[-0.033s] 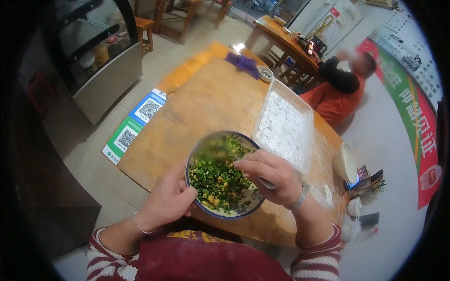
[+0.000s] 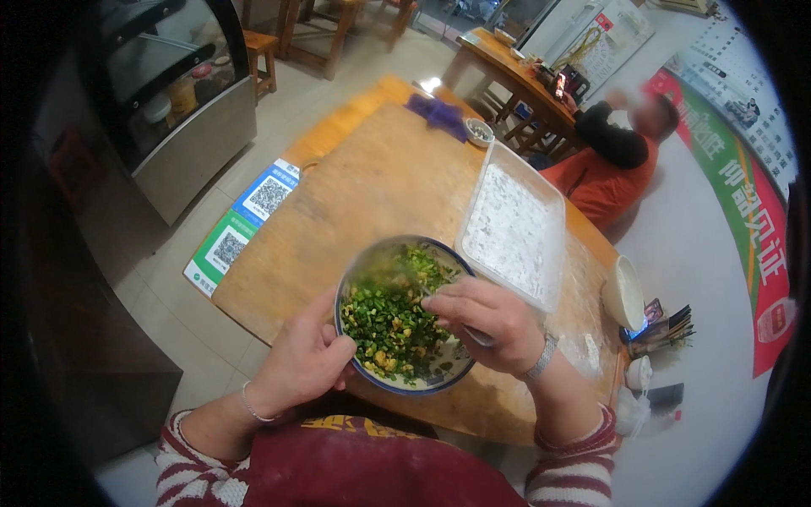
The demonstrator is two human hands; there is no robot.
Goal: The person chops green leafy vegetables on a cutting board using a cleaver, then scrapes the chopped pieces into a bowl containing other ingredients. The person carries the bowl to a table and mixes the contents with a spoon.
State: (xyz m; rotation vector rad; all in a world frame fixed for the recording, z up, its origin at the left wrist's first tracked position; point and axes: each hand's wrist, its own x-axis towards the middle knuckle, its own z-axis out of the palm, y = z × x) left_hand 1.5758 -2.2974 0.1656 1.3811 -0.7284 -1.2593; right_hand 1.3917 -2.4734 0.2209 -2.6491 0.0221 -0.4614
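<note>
A round bowl with a blue rim holds chopped greens mixed with yellow bits. It is near me, over the front of the wooden table. My left hand grips the bowl's left rim, thumb on the edge. Over the right side of the bowl, my right hand is closed round a metal spoon, whose handle end sticks out below the fingers. The spoon's other end goes down among the greens, where it is blurred and hard to make out.
A white tray dusted with powder lies beyond my right hand. A pale bowl stands at the table's right edge, a small bowl and purple cloth at the far end. A person in orange sits beyond, holding a phone.
My right hand has shifted very slightly to the right with the spoon. My left hand and the bowl stay nearly where they were.
</note>
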